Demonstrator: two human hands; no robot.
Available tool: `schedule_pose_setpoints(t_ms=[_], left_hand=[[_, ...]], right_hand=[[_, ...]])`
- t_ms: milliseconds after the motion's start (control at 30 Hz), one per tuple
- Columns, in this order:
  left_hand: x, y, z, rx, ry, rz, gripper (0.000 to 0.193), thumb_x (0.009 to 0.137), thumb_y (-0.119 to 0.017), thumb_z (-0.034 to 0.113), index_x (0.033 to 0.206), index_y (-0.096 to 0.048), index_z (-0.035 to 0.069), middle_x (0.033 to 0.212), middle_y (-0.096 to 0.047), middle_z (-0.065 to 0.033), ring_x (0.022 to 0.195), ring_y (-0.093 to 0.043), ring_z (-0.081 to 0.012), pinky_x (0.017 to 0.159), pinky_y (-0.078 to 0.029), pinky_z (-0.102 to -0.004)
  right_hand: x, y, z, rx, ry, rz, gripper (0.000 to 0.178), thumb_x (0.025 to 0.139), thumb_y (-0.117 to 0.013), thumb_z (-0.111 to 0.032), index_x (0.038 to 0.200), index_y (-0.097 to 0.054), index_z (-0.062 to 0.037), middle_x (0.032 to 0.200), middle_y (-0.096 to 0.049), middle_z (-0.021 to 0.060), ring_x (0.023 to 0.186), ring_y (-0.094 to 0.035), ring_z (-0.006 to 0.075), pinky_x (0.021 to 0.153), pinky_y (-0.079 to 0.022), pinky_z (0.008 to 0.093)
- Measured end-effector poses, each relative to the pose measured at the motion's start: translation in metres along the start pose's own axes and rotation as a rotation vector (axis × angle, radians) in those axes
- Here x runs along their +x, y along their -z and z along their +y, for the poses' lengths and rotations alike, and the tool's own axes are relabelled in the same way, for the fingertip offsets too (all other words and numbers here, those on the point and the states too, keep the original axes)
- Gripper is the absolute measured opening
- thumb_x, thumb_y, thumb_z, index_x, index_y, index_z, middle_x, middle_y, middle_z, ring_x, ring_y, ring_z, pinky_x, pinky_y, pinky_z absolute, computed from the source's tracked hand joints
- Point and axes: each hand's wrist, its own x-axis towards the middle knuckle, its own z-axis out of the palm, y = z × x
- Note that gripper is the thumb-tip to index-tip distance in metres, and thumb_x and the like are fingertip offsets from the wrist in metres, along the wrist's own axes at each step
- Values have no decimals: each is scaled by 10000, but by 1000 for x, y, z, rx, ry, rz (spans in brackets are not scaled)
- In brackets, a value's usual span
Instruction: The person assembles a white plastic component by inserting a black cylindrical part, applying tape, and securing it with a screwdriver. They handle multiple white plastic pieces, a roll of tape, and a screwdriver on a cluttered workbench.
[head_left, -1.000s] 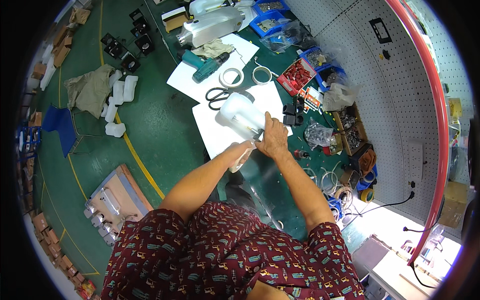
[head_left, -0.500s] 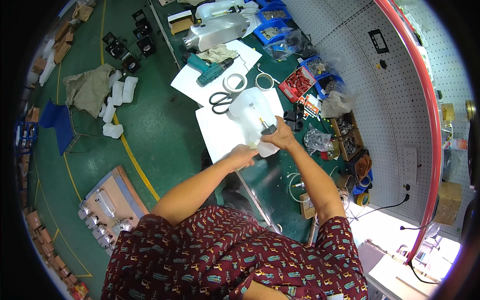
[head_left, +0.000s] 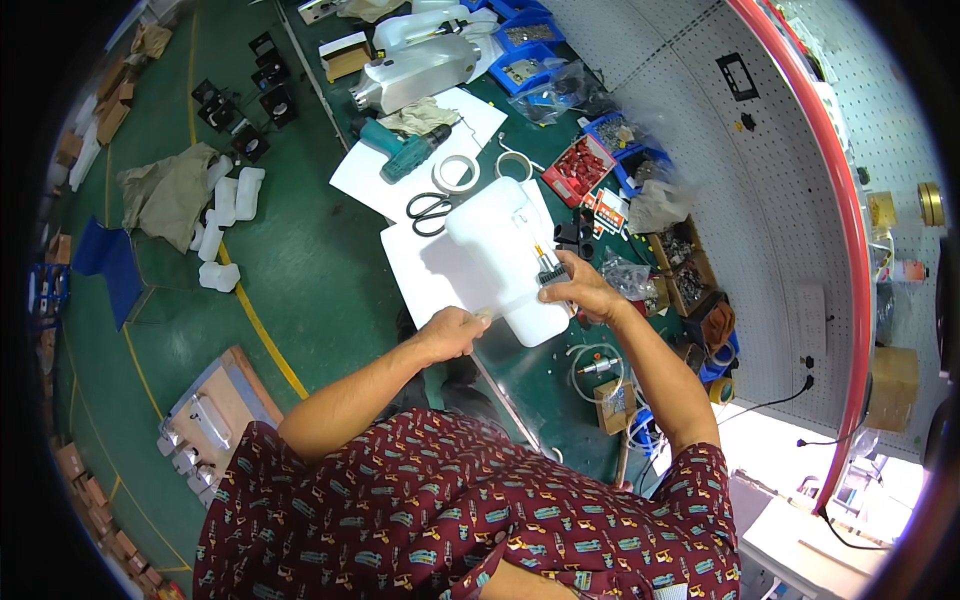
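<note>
A translucent white plastic container (head_left: 495,225) lies tilted over the white sheets on the workbench. My right hand (head_left: 588,288) grips its near right side, fingers and thumb closed around a dark ribbed fitting (head_left: 552,274) with a brass-coloured stem. To the left of the container's near end is my left hand (head_left: 452,333), its thumb and fingers pinched together. A pale, thin strip (head_left: 508,305) seems to stretch from that pinch to the container; its exact kind is hard to make out. Black-handled scissors (head_left: 430,214) and a cream tape roll (head_left: 456,174) rest beyond the container.
A teal cordless drill (head_left: 405,150) lies on the far paper. Red parts fill a red bin (head_left: 580,168), with blue bins (head_left: 525,70) behind. Clear tubing with a metal fitting (head_left: 600,367) sits near right. A perforated wall panel (head_left: 690,120) bounds the right side.
The left hand has drawn away leftward and nearer me, off the container, with the pale strip now showing. The container has turned slightly and its near end has shifted toward me.
</note>
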Motion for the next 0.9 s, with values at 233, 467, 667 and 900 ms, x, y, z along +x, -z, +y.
schedule_pose_setpoints(t_ms=[233,467,667,900], left_hand=[[16,-4,-17,-313,-83,-408,377,1085,-591,330,1260,-652,2,969,-719,-107,868,-684,-176,768,-551,-307],[110,38,-11,-447,-120,-810,524,1011,-701,250,1429,-523,-11,1329,-664,-169,1204,-668,-250,1037,-562,-427],[162,54,123,-398,-16,-462,390,1055,-668,225,1389,-561,52,1112,-711,-105,996,-712,-187,837,-610,-323],[161,26,208,-405,-70,-399,274,1041,-688,244,1224,-651,42,1068,-714,-90,900,-717,-182,801,-624,-344]], right_hand=[[-62,-11,-43,-438,177,23,1173,578,-945,-315,1553,-378,8,1396,-583,199,1309,-567,296,1144,-428,380],[-134,-66,-78,-761,683,47,1083,630,-926,-254,1542,-389,-24,1317,-576,217,1203,-584,412,988,-459,508],[-103,-102,-17,-906,603,244,1039,601,-900,-172,1512,-420,-31,1344,-540,207,1240,-550,393,1015,-410,493],[-9,-98,63,-925,326,394,969,601,-893,-146,1463,-459,-55,1363,-553,195,1247,-561,390,1005,-446,516]])
